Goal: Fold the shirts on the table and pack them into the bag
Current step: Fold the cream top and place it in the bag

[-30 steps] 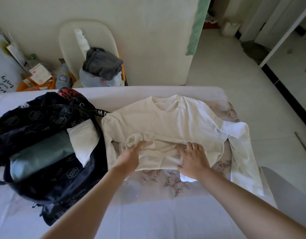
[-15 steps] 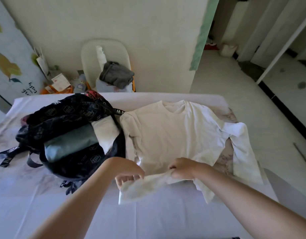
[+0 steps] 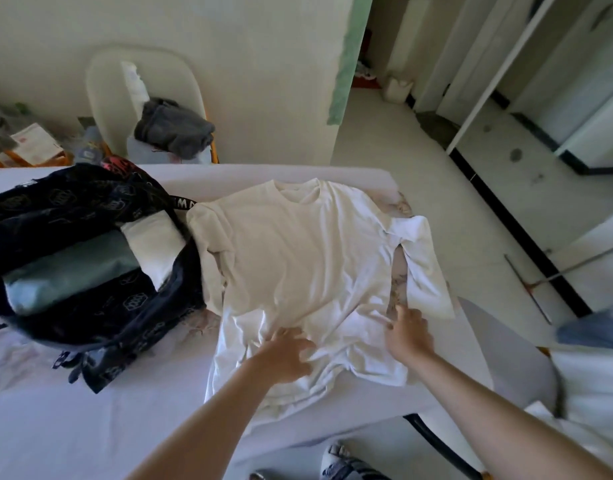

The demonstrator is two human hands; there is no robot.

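A cream-white t-shirt point(image 3: 298, 258) lies spread face up on the table point(image 3: 90, 427), collar at the far side, hem towards me and wrinkled. My left hand point(image 3: 284, 356) rests flat on the lower middle of the shirt with fingers spread. My right hand point(image 3: 407, 336) presses the shirt's lower right part with straight fingers, next to the right sleeve point(image 3: 424, 268). A dark patterned backpack point(image 3: 90, 306) lies unzipped at the left, with a folded grey-green shirt point(image 3: 69, 271) and a folded white shirt point(image 3: 152, 245) inside.
A pale chair point(image 3: 142, 77) with grey cloth point(image 3: 173, 128) stands behind the table against the wall. Papers and bottles point(image 3: 38, 147) sit at the far left. The table's right edge drops to tiled floor; a seat point(image 3: 516, 368) stands near my right arm.
Both hands pinched and lifted the hem towards me, pulling the bunched shirt straight. Now the hem lies down on the table and both hands rest flat on it.
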